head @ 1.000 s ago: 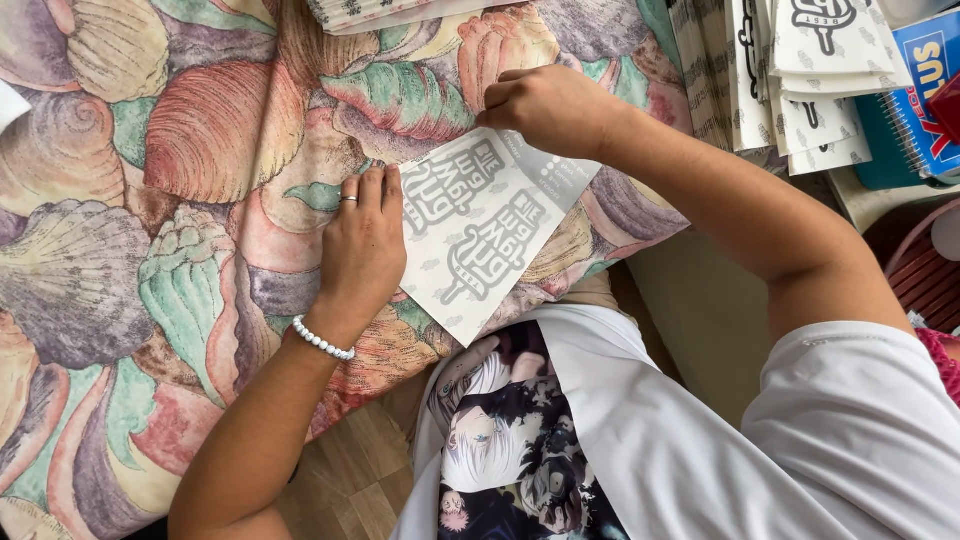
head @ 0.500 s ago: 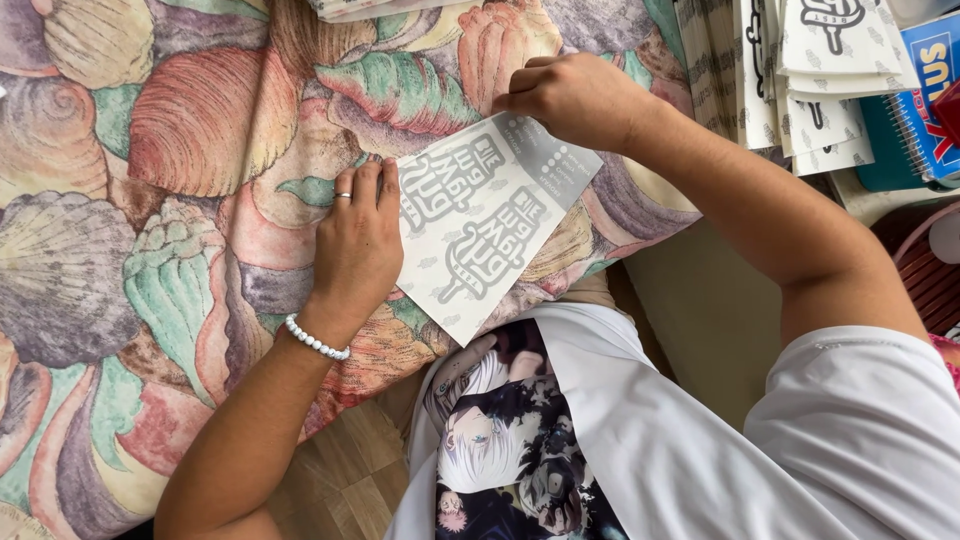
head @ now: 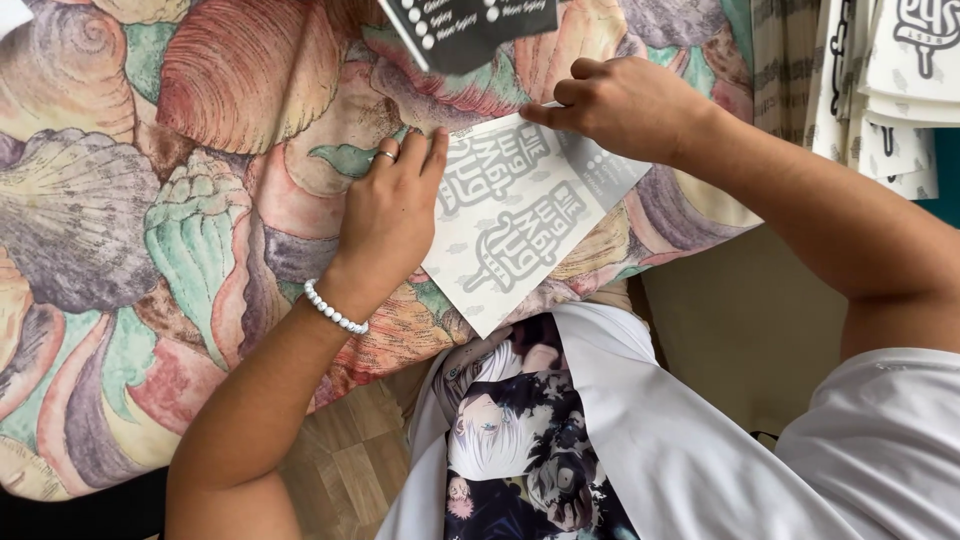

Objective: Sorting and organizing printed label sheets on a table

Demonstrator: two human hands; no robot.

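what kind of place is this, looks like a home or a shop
Probably a small home craft or print workspace: a white transfer sheet lies on a shell-patterned padded cloth, more printed sheets hang at right, and wood flooring shows below.

White rectangular sheet (head: 520, 215) with pale grey printed designs, thin and flexible like paper or film. Lies flat on the seashell-patterned cloth surface (head: 150, 200), turned at an angle so one corner points toward the body and the opposite corner toward the top. Shows two large grey designs side by side along its length, both faint against the white. Carries a darker grey patch at the upper right corner, with small pale dots in it. Pinned along its left edge under fingers (head: 432, 155) of the left hand. Pinched at the upper right corner by fingers (head: 548, 112) of the right hand. Overhangs the near edge of the cloth slightly with its lowest corner.
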